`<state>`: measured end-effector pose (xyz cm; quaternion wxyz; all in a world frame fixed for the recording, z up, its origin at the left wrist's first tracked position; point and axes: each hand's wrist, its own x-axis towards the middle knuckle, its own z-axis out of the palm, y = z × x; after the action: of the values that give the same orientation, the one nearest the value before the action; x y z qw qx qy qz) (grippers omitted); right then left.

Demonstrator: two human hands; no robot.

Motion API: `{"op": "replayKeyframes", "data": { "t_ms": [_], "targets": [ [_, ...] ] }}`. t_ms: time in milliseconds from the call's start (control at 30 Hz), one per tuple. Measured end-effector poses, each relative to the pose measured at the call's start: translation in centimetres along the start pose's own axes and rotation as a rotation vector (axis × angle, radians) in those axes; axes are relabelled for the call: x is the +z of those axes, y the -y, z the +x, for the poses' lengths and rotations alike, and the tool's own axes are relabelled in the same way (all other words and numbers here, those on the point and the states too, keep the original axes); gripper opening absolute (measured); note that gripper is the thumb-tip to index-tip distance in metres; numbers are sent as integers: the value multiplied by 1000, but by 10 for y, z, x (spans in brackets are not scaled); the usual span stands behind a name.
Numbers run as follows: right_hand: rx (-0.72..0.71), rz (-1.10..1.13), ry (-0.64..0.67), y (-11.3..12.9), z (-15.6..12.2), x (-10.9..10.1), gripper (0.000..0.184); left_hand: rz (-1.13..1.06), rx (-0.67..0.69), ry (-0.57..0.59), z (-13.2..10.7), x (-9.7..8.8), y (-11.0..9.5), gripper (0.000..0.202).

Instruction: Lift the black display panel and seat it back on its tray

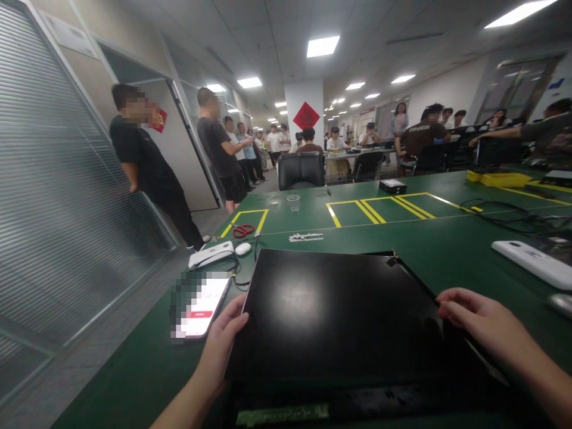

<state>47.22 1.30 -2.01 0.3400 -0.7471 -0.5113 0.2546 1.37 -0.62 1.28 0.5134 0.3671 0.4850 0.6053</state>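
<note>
A flat, glossy black screen panel (339,316) lies tilted in front of me, light reflecting off its face. Its left edge is gripped by my left hand (227,325), thumb on top and fingers underneath. My right hand (469,310) is closed at the right edge, fingertips pinched together; whether they grip the panel alone or also the dark frame below is unclear. That black frame (393,396) shows past the panel's near side and right corner. A green strip (281,415) runs along its near part.
On the green table (147,381) are a lit phone (205,307), a white device (211,255), a white mouse (242,249), red-handled scissors (243,230), a plastic cup (294,203) and yellow tape outlines. A white device (534,262) and black cables (513,214) lie right. Several people stand or sit beyond.
</note>
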Motion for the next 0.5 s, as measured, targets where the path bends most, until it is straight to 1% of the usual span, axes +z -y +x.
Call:
{"op": "replayKeyframes", "data": {
  "t_ms": [100, 233, 367, 433, 500],
  "targets": [
    [-39, -177, -17, 3, -3, 0, 29, 30, -1, -23, 0, 1, 1, 39],
    [-54, -224, -30, 6, -3, 0, 28, 53, -12, -45, 2, -1, 5, 41],
    [-72, -267, 15, 5, -3, 1, 33, 34, -70, -12, 14, -14, 17, 44],
    [-93, -290, 33, 3, -3, 3, 37, 44, -119, 18, 21, -21, 23, 41],
    [-105, -313, 37, 3, -3, 3, 38, 52, -129, 21, 25, -25, 26, 40]
  ]
}}
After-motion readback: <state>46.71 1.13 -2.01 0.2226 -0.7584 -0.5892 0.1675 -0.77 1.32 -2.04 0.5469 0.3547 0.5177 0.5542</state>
